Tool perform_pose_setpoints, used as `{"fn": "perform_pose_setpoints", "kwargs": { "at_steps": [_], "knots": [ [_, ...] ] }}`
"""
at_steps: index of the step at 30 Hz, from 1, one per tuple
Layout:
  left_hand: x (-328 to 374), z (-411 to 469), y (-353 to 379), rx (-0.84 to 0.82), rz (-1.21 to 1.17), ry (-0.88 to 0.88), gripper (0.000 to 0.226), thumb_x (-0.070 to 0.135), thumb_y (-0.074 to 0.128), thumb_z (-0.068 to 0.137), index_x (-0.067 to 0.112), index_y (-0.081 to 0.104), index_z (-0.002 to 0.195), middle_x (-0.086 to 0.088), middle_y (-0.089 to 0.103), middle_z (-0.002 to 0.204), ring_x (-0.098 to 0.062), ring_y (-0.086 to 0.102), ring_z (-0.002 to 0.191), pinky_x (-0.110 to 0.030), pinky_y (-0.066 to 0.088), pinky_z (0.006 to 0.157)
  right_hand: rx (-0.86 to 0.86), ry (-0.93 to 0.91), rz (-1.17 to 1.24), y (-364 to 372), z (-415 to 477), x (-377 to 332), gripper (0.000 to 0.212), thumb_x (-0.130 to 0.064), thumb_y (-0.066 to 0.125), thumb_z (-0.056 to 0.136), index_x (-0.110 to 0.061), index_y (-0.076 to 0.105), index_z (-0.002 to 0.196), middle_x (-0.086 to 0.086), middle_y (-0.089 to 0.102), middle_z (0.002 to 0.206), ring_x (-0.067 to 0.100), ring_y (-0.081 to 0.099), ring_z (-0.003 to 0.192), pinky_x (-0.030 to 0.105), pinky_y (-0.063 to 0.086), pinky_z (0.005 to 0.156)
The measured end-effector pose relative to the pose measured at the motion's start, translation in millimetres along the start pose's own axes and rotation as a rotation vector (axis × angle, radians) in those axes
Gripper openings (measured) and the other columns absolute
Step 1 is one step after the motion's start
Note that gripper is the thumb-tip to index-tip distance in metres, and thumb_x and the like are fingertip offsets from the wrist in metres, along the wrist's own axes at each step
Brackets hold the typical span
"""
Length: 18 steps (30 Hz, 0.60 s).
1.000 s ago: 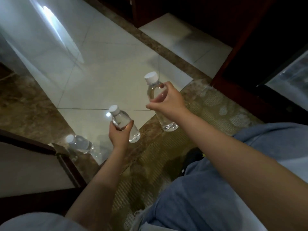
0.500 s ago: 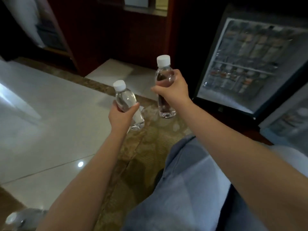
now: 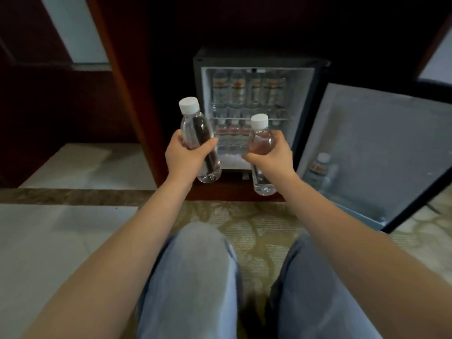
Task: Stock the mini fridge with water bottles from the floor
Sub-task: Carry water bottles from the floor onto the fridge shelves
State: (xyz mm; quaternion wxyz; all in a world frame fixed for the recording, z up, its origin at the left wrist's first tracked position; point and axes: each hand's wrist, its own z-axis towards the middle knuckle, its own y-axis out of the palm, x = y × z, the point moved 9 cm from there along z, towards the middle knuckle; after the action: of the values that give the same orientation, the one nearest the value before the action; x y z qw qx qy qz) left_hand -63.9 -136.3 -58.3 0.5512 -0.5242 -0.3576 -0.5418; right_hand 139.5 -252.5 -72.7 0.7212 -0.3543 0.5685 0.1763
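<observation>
Pale blue jeans (image 3: 195, 277) fill six o'clock, knees above a patterned floor (image 3: 259, 223). At twelve o'clock a black-cased mini fridge (image 3: 259, 58) stands open, both shelves lined with shelved bottles (image 3: 238, 91). Its grey-lined door (image 3: 381, 143) swings out toward three o'clock, with a door bottle (image 3: 318, 170) upright in its rack. The left hand (image 3: 186, 157), at eleven o'clock, is wrapped around a clear, white-capped left bottle (image 3: 195, 128). The right hand (image 3: 275, 157), at one o'clock, clasps the right bottle (image 3: 260, 140). Both are held in front of the fridge's lower shelf, apart from each other
</observation>
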Motion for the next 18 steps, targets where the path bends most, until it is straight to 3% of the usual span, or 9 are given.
{"fn": "perform_pose_setpoints", "kwargs": {
  "at_steps": [5,9,13,18],
  "knots": [
    [2.6,-5.0,85.3,-0.149,0.029,0.005,0.043,0.039,0.080,0.069,0.018,0.055,0.095,-0.004,0.065,0.097,-0.017,0.062,0.089,-0.033,0.051,0.077,0.101,0.046,-0.071,-64.8,12.5,47.2,0.060,-0.020,0.081,0.072,-0.020,0.047,0.121,-0.017,0.054,0.094,0.009,0.053,0.094,0.024,0.040,0.079],
    [-17.1,-13.3,140.7,-0.257,0.057,-0.039,0.049,0.041,0.081,0.068,0.014,0.056,0.101,-0.004,0.064,0.098,-0.016,0.061,0.088,-0.030,0.051,0.074,0.204,0.046,-0.300,-115.8,24.1,81.7,0.063,-0.033,0.084,0.066,-0.016,0.051,0.117,-0.002,0.048,0.111,0.021,0.048,0.111,0.037,0.045,0.091],
    [-31.7,-16.9,177.2,-0.312,0.130,-0.056,0.046,0.042,0.080,0.068,0.013,0.050,0.088,0.000,0.051,0.081,-0.013,0.052,0.073,-0.025,0.043,0.062,0.298,0.079,-0.434,-165.9,31.9,110.9,0.068,-0.042,0.081,0.067,-0.015,0.051,0.122,0.000,0.051,0.114,0.022,0.049,0.112,0.037,0.046,0.086],
    [-43.8,-10.8,202.1,-0.351,0.162,-0.046,0.040,0.037,0.082,0.067,0.022,0.046,0.078,0.002,0.054,0.079,-0.011,0.053,0.072,-0.023,0.041,0.060,0.398,0.174,-0.493,-204.0,46.7,151.7,0.080,-0.045,0.082,0.067,-0.014,0.047,0.133,0.005,0.053,0.128,0.026,0.047,0.122,0.038,0.043,0.092]
  ]
}}
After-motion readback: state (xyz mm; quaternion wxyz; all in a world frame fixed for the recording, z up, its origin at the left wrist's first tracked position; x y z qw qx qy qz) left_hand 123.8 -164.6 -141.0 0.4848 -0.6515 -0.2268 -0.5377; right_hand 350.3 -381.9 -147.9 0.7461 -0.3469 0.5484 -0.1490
